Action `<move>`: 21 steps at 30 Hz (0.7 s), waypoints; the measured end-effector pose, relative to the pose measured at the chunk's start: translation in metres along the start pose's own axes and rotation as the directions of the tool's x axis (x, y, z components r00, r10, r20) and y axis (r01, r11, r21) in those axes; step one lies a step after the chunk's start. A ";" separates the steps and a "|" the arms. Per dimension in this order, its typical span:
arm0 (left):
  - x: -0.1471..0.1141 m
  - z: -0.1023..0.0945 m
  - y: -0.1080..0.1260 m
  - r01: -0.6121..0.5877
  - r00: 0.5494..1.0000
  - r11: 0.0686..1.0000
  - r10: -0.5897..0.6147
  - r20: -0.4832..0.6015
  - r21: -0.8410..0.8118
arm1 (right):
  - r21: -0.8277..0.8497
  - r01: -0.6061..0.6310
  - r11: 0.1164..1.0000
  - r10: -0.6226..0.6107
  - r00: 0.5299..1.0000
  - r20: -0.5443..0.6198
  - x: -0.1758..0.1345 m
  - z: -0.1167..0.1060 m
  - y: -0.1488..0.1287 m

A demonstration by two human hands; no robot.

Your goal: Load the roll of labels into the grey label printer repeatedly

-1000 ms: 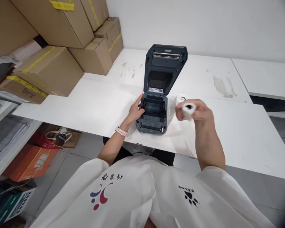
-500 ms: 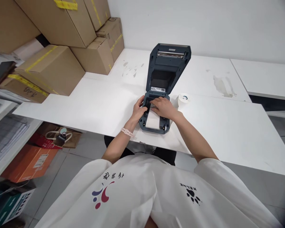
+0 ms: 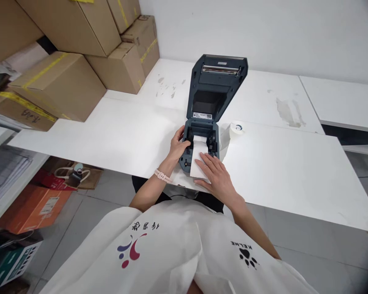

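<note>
A dark grey label printer (image 3: 214,126) stands on the white table with its lid (image 3: 230,87) raised. My left hand (image 3: 178,148) grips the printer's left wall, thumb over the rim and fingers along the outside. From the inside of the printer a white label strip (image 3: 198,148) runs toward me and out over the front edge. Flat on this strip lies my right hand (image 3: 216,175), fingers stretched and slightly apart, with the thumb near the strip's free end. A white label roll (image 3: 236,129) is on the table just right of the printer.
Taped cardboard boxes (image 3: 58,83) are stacked at the table's left end, against the wall. Below left are a shelf with papers (image 3: 7,173) and an orange box (image 3: 33,208) on the floor. The white table's front edge (image 3: 282,210) is close to my body.
My right hand has come out of the printer's interior toward me and now rests on the strip. The strip reaches further over the front edge. My left hand keeps its hold.
</note>
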State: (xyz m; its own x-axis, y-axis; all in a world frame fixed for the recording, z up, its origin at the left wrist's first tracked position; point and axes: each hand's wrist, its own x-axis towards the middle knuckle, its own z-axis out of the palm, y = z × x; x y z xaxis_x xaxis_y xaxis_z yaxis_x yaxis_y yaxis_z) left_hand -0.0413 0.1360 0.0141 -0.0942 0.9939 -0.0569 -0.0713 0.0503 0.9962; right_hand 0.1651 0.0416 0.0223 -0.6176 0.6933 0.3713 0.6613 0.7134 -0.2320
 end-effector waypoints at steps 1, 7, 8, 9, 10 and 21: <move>0.000 -0.001 -0.001 0.009 1.000 1.000 -0.009 0.016 0.007 | -0.005 -0.006 1.000 0.006 0.999 -0.051 0.000 0.005 -0.003; 0.001 -0.003 -0.003 0.047 0.998 0.998 -0.049 0.048 0.047 | 0.016 -0.035 0.999 0.037 0.974 -0.224 0.003 0.020 -0.011; 0.001 -0.004 -0.003 0.045 0.998 0.998 -0.048 0.045 0.049 | 0.023 -0.033 0.999 0.037 0.973 -0.230 0.003 0.020 -0.011; 0.002 -0.004 -0.003 0.044 0.998 0.998 -0.047 0.043 0.051 | 0.029 -0.030 0.999 0.036 0.972 -0.231 0.003 0.020 -0.010; 0.002 -0.004 -0.003 0.043 0.998 0.998 -0.046 0.044 0.054 | 0.035 -0.026 0.999 0.034 0.971 -0.235 0.003 0.020 -0.010; 0.010 -0.007 -0.012 -0.016 0.997 0.996 0.009 0.081 0.089 | -0.042 -0.044 0.998 0.039 0.993 -0.112 0.016 0.003 -0.013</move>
State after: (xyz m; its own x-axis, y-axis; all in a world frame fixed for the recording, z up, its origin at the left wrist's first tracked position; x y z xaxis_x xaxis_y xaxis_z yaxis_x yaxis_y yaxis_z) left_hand -0.0479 0.1446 0.0009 -0.0144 0.9990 -0.0429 0.0190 0.0431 0.9989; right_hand 0.1448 0.0438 0.0285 -0.5401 0.7047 0.4601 0.7051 0.6774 -0.2097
